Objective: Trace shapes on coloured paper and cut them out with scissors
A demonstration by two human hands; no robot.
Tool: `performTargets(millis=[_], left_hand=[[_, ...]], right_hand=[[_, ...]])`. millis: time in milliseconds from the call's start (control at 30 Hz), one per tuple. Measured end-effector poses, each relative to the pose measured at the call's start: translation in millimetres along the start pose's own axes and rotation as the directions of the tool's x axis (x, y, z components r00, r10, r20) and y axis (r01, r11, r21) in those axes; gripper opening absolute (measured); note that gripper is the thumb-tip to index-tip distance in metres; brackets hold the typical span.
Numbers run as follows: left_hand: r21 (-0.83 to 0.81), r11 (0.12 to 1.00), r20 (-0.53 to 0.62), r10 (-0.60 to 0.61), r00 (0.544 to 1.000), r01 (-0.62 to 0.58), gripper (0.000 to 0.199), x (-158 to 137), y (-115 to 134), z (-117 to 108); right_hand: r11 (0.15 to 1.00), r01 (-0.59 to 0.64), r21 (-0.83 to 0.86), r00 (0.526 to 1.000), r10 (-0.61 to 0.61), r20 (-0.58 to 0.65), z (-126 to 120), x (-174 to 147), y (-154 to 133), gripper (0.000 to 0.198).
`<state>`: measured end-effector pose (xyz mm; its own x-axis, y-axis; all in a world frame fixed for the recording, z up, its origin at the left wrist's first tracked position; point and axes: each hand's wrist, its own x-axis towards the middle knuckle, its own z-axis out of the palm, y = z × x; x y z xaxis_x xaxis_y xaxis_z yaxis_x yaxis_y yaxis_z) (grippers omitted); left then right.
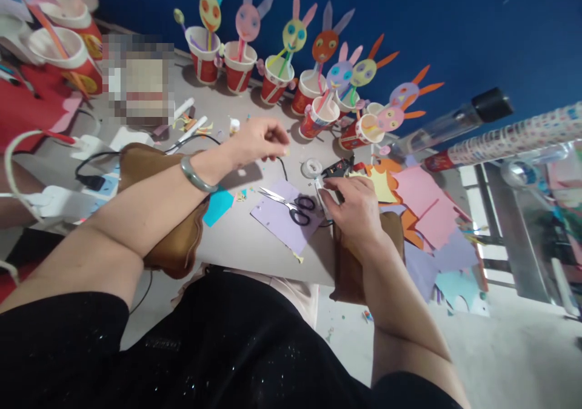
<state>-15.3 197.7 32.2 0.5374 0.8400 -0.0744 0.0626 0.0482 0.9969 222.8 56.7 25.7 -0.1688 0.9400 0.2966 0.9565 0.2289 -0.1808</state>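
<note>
My left hand (261, 141), a bangle on its wrist, is raised above the table with its fingers curled and the fingertips close together. Whatever tiny piece may be in that pinch is too small to name. Lower right, my right hand (354, 206) is closed around a whitish, partly hidden thing (319, 196) that I cannot make out. Beside its fingers lie a roll of clear tape (311, 168) and a black tool like a glue gun (337, 168). Between the hands, black-handled scissors (291, 205) rest on a lilac paper sheet (277, 224).
Red paper cups (237, 69) with paper rabbit heads on straws line the blue wall. Coloured paper (431, 215) and a long stack of cups (509, 139) are at right. A power strip (107, 186) with cables, a brown cushion (175, 239) and white pens (191, 130) are left.
</note>
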Motion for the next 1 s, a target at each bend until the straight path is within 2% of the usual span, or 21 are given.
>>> performTargets(millis=[67, 167, 333, 467, 600, 733, 900, 1000], left_hand=[[0.14, 0.988, 0.195, -0.085, 0.977, 0.058, 0.017, -5.1, 1.5, 3.6], [0.326, 0.945, 0.327, -0.129, 0.936, 0.016, 0.02, -9.4, 2.6, 9.0], [0.509, 0.856, 0.402, -0.145, 0.904, -0.089, 0.026, -9.8, 5.2, 7.5], [0.59, 0.784, 0.465, -0.135, 0.875, -0.192, 0.035, -10.1, 7.4, 3.3], [0.631, 0.73, 0.505, -0.126, 0.854, -0.265, 0.039, -8.9, 3.1, 3.2], [0.646, 0.7, 0.523, -0.115, 0.845, -0.304, 0.039, -7.0, -0.9, 3.1], [0.651, 0.684, 0.558, -0.139, 0.818, -0.328, 0.043, -9.0, 3.2, 2.0], [0.658, 0.674, 0.573, -0.157, 0.804, -0.337, 0.042, -10.8, 4.8, 1.9]], right_hand=[[0.999, -0.041, -0.024, 0.999, 0.041, -0.007, 3.8, 20.5, 5.3, 0.025], [0.989, -0.139, -0.049, 0.99, 0.139, -0.007, 10.6, 55.5, 14.1, 0.038], [0.965, -0.235, -0.12, 0.971, 0.238, 0.015, 25.2, 107.1, 28.0, 0.051], [0.943, -0.273, -0.19, 0.957, 0.286, 0.044, 34.9, 128.7, 33.6, 0.045], [0.928, -0.303, -0.218, 0.946, 0.321, 0.052, 40.8, 136.1, 41.2, 0.029], [0.957, -0.284, -0.059, 0.957, 0.286, 0.037, 35.9, 134.5, 56.2, 0.018], [0.962, -0.259, 0.087, 0.963, 0.264, -0.053, 4.3, 118.0, 72.3, 0.017], [0.972, -0.225, 0.071, 0.96, 0.234, -0.155, -17.0, 104.9, 79.8, 0.019]])
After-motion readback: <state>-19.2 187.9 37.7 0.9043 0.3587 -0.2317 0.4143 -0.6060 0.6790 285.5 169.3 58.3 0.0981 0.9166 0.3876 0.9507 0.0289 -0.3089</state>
